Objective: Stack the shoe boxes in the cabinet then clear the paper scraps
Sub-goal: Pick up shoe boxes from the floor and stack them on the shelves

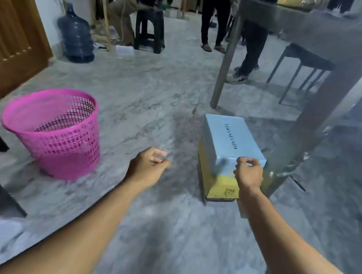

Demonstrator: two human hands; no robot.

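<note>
The right hand curls at the near edge of the pale blue shoe box topping a yellow box. The left hand hangs loosely fisted and empty, a pink basket to its left.

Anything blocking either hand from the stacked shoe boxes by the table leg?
Nothing visible. The right hand is already at the near edge of the light blue shoe box; only bare floor separates the left hand from the stack.
</note>
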